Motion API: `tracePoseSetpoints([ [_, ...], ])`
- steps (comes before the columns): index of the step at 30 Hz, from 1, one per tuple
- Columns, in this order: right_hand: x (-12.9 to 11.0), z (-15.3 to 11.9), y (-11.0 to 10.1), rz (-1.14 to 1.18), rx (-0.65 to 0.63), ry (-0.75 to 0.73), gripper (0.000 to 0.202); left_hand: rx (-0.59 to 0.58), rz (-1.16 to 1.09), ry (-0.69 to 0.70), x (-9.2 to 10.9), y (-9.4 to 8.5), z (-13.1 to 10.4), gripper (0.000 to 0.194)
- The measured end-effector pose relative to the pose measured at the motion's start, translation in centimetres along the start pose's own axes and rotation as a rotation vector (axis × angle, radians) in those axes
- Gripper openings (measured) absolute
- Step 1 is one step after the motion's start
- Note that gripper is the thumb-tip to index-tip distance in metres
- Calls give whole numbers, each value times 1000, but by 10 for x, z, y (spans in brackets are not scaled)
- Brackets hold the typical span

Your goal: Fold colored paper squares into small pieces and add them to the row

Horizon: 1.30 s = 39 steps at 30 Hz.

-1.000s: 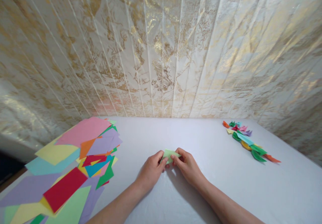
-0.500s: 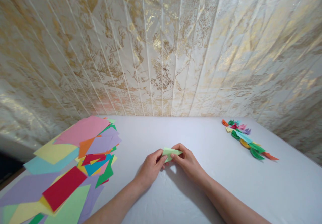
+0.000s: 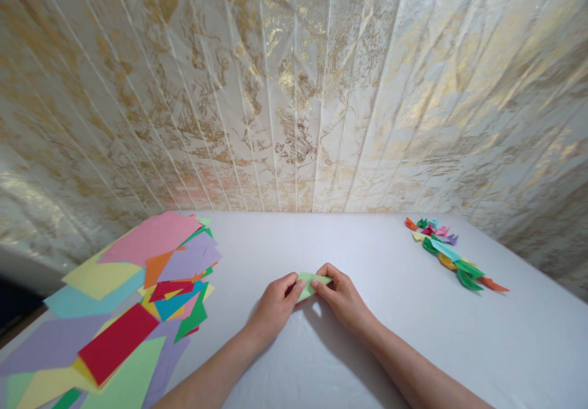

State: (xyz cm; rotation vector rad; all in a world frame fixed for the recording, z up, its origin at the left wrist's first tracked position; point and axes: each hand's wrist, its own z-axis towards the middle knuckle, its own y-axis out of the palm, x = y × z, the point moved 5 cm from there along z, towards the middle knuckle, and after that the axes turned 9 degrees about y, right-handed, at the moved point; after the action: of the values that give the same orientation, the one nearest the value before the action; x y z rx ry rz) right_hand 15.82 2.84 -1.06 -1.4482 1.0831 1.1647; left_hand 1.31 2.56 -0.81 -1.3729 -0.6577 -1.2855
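Observation:
A small folded piece of light green paper (image 3: pixel 309 283) is held between my two hands, just above the white table. My left hand (image 3: pixel 278 299) pinches its left end between thumb and fingers. On the other side, my right hand (image 3: pixel 342 296) grips the pointed right end, its thumb pressed on the near face. The fingers behind the paper are partly hidden.
Many coloured paper sheets (image 3: pixel 118 343) lie overlapping along the left of the white table (image 3: pixel 294 360). At the right, several folded paper pieces (image 3: pixel 468 269) in green, orange, pink and other colours form a loose row. A gold-patterned curtain (image 3: pixel 294 90) hangs behind.
The light green paper has tilted slightly in my fingers, and the fingers beneath it have shifted a little. Both hands keep nearly the same place.

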Motion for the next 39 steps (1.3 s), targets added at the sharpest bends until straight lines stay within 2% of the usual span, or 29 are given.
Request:
tracePoseSetpoints([
  [6, -4, -2, 0, -14, 5, -9, 26, -6, 56, 5, -1, -2, 0, 34],
  [12, -3, -3, 1, -65, 7, -27, 20, -57, -22, 3, -4, 0, 1, 23],
  [16, -1, 0, 0, 22, 23, -11, 20, -29, -36, 2, -6, 0, 1, 24],
  [23, 2, 1, 2, 168, -100, 90, 32, 11, -140, -9, -6, -1, 1, 24],
  [26, 3, 1, 1, 197, -79, 110, 33, 18, -163, -30, -6, -1, 1, 24],
  [32, 2, 6, -12, 199, 41, 94, 32, 46, -171, -46, -8, 0, 3, 22],
  [39, 3, 6, -15, 237, 55, 104, 41, 52, -171, -32, -12, -2, 3, 23],
])
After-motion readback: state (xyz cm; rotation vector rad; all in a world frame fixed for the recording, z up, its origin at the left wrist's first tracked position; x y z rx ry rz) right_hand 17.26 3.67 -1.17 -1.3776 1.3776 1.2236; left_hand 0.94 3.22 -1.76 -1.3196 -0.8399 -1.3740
